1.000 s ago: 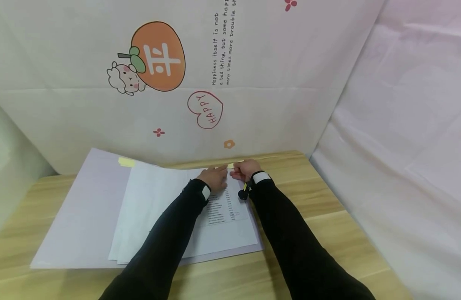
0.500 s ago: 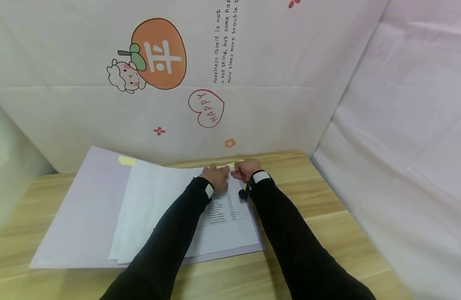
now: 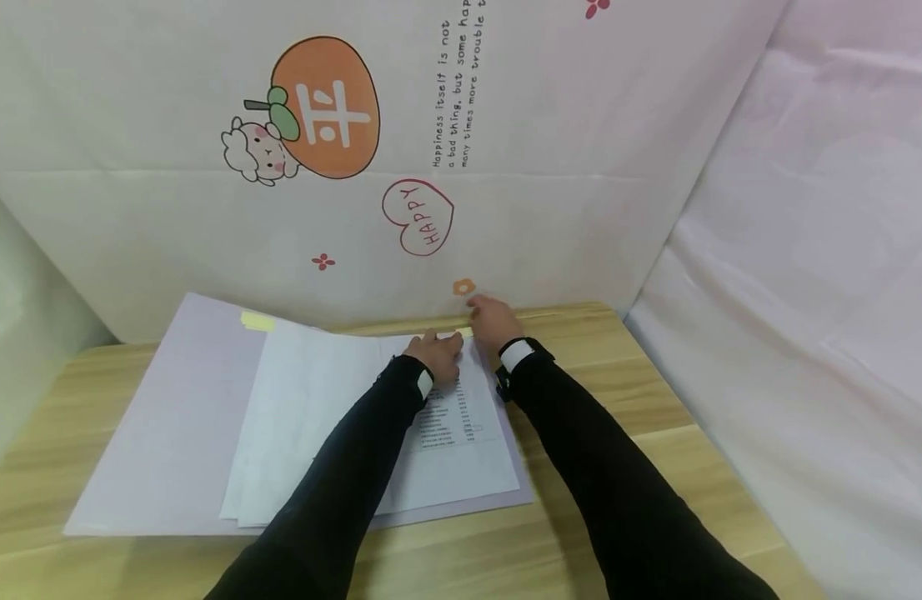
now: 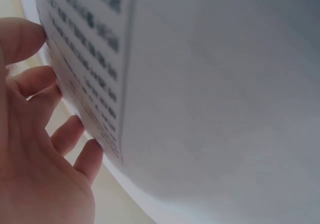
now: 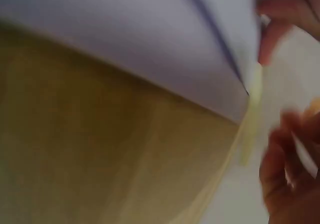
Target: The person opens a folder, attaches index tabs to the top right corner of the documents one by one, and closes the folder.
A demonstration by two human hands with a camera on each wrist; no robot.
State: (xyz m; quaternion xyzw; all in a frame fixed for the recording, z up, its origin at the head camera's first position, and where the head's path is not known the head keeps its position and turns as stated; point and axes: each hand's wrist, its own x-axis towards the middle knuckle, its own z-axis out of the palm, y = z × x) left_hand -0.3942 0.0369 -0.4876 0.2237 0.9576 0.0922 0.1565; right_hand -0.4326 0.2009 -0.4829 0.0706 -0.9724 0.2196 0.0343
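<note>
A lavender folder [image 3: 161, 450] lies spread on the wooden table with white sheets [image 3: 281, 417] inside. On the right side a sheet with printed lines [image 3: 461, 471] lies on top. My left hand [image 3: 440, 357] rests on this sheet near its far edge, its fingertips touching the paper. My right hand [image 3: 495, 323] is just past the folder's far right corner, index finger reaching toward the back cloth. In the right wrist view it is blurred, with bent fingers [image 5: 275, 164] and nothing visible between them. A yellow sticky strip [image 5: 254, 94] sticks out at the corner between the hands.
More yellow sticky notes [image 3: 258, 321] are on the left part of the folder, near its top. A printed white cloth [image 3: 566, 208] stands behind the wooden table [image 3: 618, 383], and another white cloth [image 3: 829, 333] hangs at the right.
My right hand has moved from the yellow strip at the corner up and back toward the cloth, its fingers off the strip. The left hand stays on the printed sheet.
</note>
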